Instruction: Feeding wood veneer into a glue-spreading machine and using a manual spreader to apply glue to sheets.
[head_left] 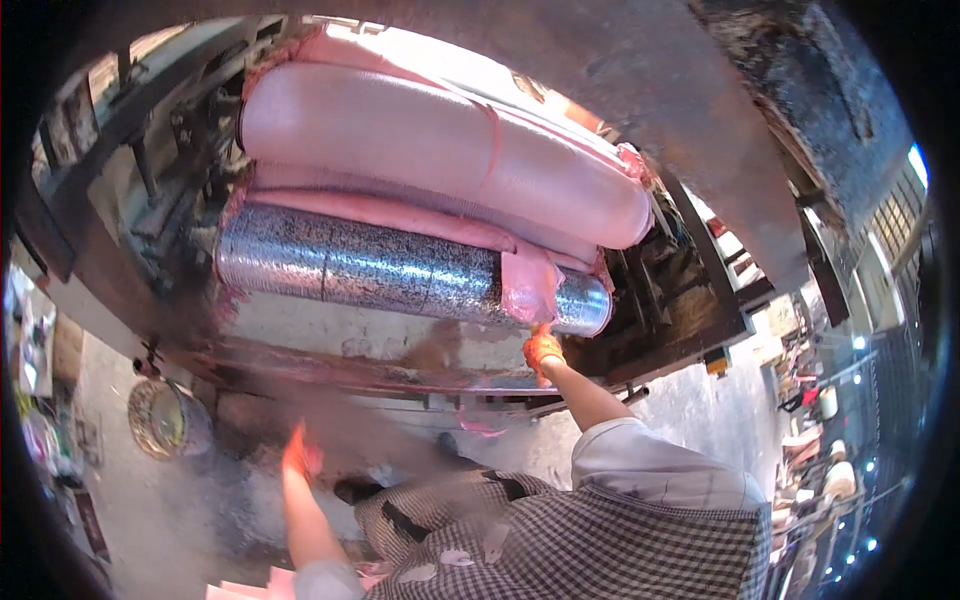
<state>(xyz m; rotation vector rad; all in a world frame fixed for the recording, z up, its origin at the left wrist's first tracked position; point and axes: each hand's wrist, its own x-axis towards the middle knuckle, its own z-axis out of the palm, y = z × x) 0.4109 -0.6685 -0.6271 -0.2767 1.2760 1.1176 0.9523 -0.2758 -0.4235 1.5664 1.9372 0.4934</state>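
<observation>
A strip of soft pink sheet [530, 285] hangs over the shiny metal roller [400, 270] near its right end. My right hand [543, 352], in an orange glove, is closed at the strip's lower edge and seems to pinch it. My left hand [302, 455], also gloved in orange, is low on the left, apart from the rollers; its fingers look stretched out, and I see nothing in it. Behind the metal roller lies a large roller [420, 130] wrapped in pink material. A thick pink roll of material [380, 212] runs along the gap between the two.
A dark metal machine frame [690, 270] surrounds the rollers, with a stained ledge [400, 335] below them. On the floor at left stands a bucket [168, 420]. Pink sheets [255, 585] lie at the bottom edge. My checked apron [600, 535] fills the lower middle.
</observation>
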